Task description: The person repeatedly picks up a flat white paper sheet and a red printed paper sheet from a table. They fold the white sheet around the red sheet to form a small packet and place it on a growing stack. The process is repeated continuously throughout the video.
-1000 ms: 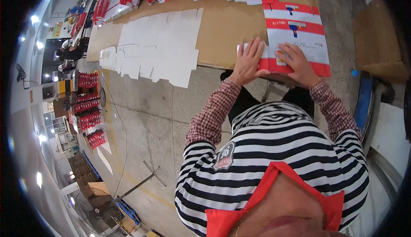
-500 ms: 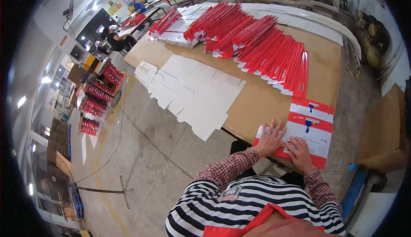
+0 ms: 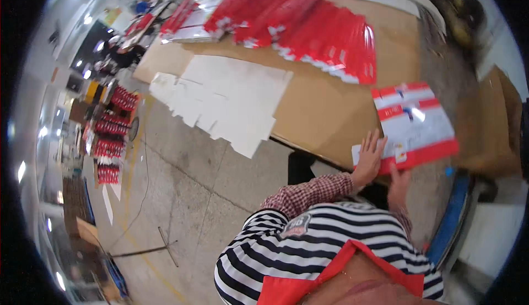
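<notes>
A flat red-and-white printed carton (image 3: 421, 126) with small blue marks lies aslant at the table's near right corner, its right part reaching past the edge. My left hand (image 3: 369, 160) rests on its left side, fingers stretched out over a white flap. At the carton's lower edge is my right hand (image 3: 398, 186), somewhat blurred, with a digit over the red border and the other fingers hidden beneath. It appears to grip that edge.
A long fanned row of red flat cartons (image 3: 325, 35) covers the table's far side. White card blanks (image 3: 231, 95) overlap on the brown tabletop (image 3: 325, 115) at left. A brown cardboard box (image 3: 490, 123) stands at right. Racks of red goods (image 3: 110, 145) and a seated person are further left.
The carton has turned and its right side has shifted outward. My right hand has moved from its top face to its lower edge. The whole view has shifted slightly.
</notes>
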`<state>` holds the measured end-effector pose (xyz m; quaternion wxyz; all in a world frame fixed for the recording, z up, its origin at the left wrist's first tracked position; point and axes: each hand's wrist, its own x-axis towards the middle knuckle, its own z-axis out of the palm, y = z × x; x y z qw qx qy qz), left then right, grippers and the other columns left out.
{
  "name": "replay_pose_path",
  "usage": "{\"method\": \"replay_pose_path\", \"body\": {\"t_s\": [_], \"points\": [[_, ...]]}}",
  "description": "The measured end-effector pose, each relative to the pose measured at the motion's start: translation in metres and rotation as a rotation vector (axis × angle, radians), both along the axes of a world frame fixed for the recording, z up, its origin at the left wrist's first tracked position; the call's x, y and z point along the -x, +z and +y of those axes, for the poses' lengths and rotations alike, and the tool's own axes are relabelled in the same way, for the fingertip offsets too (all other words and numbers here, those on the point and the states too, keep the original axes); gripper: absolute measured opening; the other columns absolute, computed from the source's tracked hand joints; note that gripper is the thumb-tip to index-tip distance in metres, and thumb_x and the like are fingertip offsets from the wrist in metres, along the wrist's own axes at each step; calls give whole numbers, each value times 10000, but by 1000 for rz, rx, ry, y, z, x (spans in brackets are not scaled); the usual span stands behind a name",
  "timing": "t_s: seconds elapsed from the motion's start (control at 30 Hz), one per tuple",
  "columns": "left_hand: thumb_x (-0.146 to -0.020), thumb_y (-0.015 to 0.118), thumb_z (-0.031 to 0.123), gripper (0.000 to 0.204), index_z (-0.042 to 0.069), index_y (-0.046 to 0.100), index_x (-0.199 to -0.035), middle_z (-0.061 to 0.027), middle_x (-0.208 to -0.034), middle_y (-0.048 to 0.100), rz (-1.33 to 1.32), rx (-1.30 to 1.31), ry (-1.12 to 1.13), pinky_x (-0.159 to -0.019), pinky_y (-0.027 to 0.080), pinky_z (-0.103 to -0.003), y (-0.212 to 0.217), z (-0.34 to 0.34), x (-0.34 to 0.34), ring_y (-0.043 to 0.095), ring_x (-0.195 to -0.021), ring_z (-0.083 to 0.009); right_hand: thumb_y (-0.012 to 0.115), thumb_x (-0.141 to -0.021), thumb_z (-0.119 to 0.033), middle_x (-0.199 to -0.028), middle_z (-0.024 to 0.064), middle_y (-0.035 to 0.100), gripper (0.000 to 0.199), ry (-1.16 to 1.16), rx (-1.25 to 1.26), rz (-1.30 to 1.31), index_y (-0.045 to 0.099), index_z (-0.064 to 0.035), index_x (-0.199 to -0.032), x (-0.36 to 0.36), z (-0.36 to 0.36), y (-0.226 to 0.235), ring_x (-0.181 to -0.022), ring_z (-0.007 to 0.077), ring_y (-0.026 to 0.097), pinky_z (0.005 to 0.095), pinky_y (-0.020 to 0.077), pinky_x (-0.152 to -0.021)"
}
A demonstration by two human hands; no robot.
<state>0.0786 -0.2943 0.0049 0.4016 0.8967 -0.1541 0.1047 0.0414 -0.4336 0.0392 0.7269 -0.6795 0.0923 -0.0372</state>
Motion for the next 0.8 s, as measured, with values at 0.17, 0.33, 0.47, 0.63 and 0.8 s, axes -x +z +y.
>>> {"method": "replay_pose_path", "body": {"t_s": [0.17, 0.33, 0.47, 0.63, 0.8], "points": [[-807, 562, 21, 711, 50, 344, -1483, -262, -1578, 159, -251, 119, 168, -1156, 163, -593, 33, 45, -4, 126, -1448, -500, 588, -938, -86, -1444, 137, 439, 624, 45, -18, -209, 295, -2, -1483, -38, -83, -17, -1329, 244, 420, 381, 296, -1134], [-896, 593, 198, 668, 25, 325, -1483, -256, -1574, 188, -155, -323, 409, -1159, 174, -559, 6, 150, -16, 132, -1454, -478, 628, -847, -7, -1385, 136, 526, 711, 537, 113, 195, 332, -25, -1494, -120, -189, 45, -1249, 198, 519, 361, 388, -1081], [-920, 591, 263, 664, 29, 325, -1482, -247, -1570, 202, -102, -352, 412, -1156, 194, -541, 3, 155, -17, 150, -1454, -461, 632, -785, 26, -1281, 107, 621, 688, 607, 339, 31, 458, -61, -1445, -244, -211, 37, -1097, 157, 604, 303, 493, -940], [-950, 556, 298, 625, 39, 344, -1478, -228, -1560, 246, 13, -327, 556, -1149, 195, -539, 9, 168, 9, 213, -1436, -438, 689, -717, -6, -1128, 56, 691, 703, 447, 480, -50, 534, -84, -1399, -419, -50, -30, -966, 135, 636, 283, 510, -836], [-952, 554, 289, 606, 42, 356, -1469, -225, -1551, 261, -117, -237, 422, -1153, 214, -516, 9, 145, -27, 220, -1436, -424, 640, -882, -247, -1131, 183, 686, 451, 225, 735, -24, 598, -155, -1322, -516, 29, -88, -1062, 294, 651, 403, 494, -928]]}}
